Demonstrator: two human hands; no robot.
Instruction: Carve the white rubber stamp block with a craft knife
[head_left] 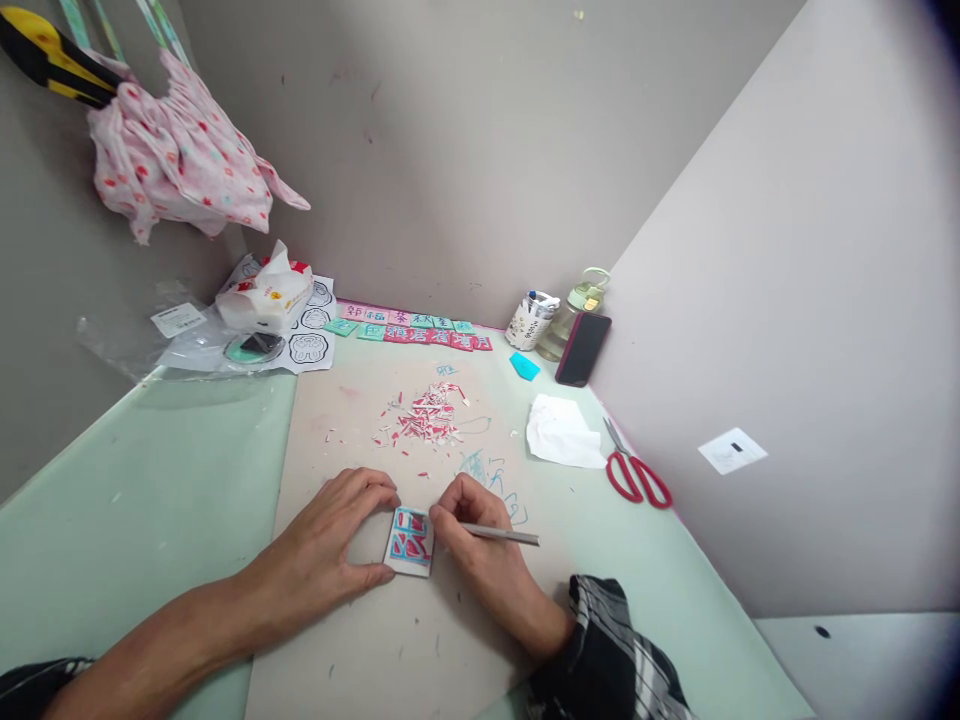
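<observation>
Light, slightly yielding carving block (409, 542), best held by its sides

The carving block lies flat on the grey-beige board (341, 650), between the two hands, its white face marked with blue lines and red cut-away areas. The left hand (337, 540) pinches it at its left side, thumb at the lower corner, a fingertip at the upper one. The right hand (476, 530) is closed pen-fashion round a slim silver-handled tool (514, 536); the working tip cannot be made out. By the red and white shavings (433, 415) beyond, I judge the block rubbery: light, fairly stiff, easily cut, apt to slide unless braced. Its narrow raised strokes look the fragile part, so low on the outer sides, fingers clear of the face, seems the safest hold
</observation>
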